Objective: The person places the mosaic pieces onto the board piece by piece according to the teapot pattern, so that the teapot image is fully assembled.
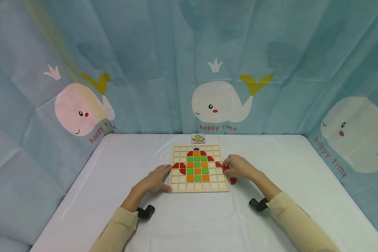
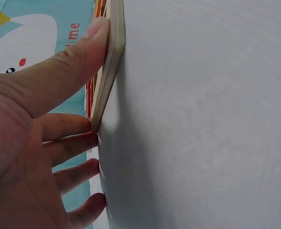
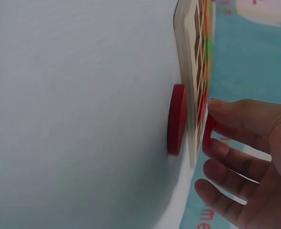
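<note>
A wooden grid board (image 1: 215,188) lies on the table, holding green and orange squares, red quarter-round pieces and a blue piece (image 1: 196,149) at the top. My left hand (image 1: 155,179) rests against the board's left side, its thumb at the near left corner and its fingers spread along the edge. Over the board's right edge, my right hand (image 1: 240,167) pinches a red quarter-round piece (image 3: 208,133) between thumb and fingers, its other fingers loosely bent. Another red quarter-round piece (image 1: 233,181) lies on the table just right of the board, below that hand.
A small picture card (image 1: 197,138) with a similar coloured pattern lies behind the board. The white-covered table (image 1: 189,224) reaches back to a blue curtain (image 1: 145,105) printed with whales. Black wrist mounts (image 1: 146,212) sit at both cuffs.
</note>
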A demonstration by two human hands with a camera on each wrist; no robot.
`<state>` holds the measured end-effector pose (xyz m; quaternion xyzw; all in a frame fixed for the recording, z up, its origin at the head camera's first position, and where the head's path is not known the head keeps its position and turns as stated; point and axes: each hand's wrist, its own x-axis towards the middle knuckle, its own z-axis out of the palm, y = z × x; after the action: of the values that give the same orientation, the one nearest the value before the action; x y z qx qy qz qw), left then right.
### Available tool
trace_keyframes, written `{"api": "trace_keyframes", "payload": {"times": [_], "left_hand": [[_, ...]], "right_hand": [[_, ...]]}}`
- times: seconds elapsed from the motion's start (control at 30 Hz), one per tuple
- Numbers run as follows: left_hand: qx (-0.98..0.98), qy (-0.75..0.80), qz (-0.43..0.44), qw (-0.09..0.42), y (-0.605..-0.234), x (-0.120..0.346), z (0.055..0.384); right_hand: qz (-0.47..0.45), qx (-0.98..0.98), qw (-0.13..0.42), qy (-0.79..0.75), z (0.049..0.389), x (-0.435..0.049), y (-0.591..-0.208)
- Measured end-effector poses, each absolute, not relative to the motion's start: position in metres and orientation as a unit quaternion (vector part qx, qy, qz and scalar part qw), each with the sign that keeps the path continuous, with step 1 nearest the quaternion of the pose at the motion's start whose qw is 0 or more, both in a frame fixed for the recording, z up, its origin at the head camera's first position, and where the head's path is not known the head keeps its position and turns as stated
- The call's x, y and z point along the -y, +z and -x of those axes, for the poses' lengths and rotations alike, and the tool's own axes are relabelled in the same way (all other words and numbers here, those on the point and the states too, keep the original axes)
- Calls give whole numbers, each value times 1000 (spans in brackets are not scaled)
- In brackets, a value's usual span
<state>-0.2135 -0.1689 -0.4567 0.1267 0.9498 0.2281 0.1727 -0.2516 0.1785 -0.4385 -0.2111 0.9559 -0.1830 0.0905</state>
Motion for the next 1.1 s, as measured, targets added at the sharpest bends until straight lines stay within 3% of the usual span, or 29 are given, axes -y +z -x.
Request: {"api": "trace_keyframes", "payload": {"times": [1.1], "left_hand": [[-948,236,-130,167,-458,171,213]], "right_hand": [[247,-950,90,-170,254,-161,-442]]}}
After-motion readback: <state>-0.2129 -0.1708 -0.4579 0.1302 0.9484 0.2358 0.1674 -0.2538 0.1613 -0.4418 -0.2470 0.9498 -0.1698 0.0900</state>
